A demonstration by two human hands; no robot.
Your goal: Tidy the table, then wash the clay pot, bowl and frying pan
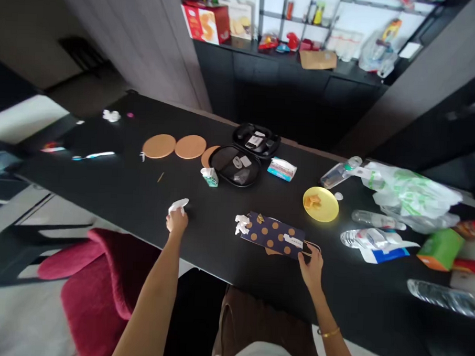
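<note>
My left hand [177, 220] is closed on a small white piece, perhaps tissue or paper [178, 204], above the near left part of the black table [142, 189]. My right hand [312, 266] grips the corded handle end of a navy gift bag with gold dots [273, 235], which lies flat. A white label shows near that end. At the bag's left end sits a crumpled white tissue [242, 224]. A brown edge of something peeks out from under the bag.
Beyond lie an open black case [256, 141], round cork mats [190, 146], a small green-white box [209, 177] and a tissue pack [282, 169]. To the right are a yellow plate [331, 205] with food, plastic bottles [377, 220] and a plastic bag [414, 191]. A red chair [87, 287] stands at left.
</note>
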